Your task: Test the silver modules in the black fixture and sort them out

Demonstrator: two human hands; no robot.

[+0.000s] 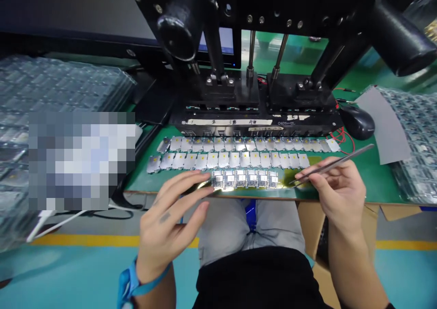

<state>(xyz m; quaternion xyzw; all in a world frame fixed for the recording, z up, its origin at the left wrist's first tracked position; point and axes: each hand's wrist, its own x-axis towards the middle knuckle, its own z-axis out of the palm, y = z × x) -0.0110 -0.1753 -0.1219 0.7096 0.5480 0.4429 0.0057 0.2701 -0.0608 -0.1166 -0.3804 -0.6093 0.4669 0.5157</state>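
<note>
My left hand (pixel 174 215), with a blue wristband, reaches to the left end of the front row of small circuit boards (pixel 252 179). Its fingers are spread, and the fingertips lie at a shiny strip (pixel 202 184) beside that row. Metal tweezers (pixel 336 163) are gripped in my right hand (pixel 339 193), their tips pointing left and down near the row's right end. Behind the front row, two longer rows of silvery metal-covered boards (pixel 223 159) run across the green mat. Whether the tweezer tips touch anything is too small to tell.
A black test fixture (pixel 300 126) with levers stands behind the rows. Stacked clear trays (pixel 51 86) fill the left, others (pixel 414 140) the right. A black mouse (pixel 358 121), red wires and grey paper (pixel 385 127) lie right of the fixture.
</note>
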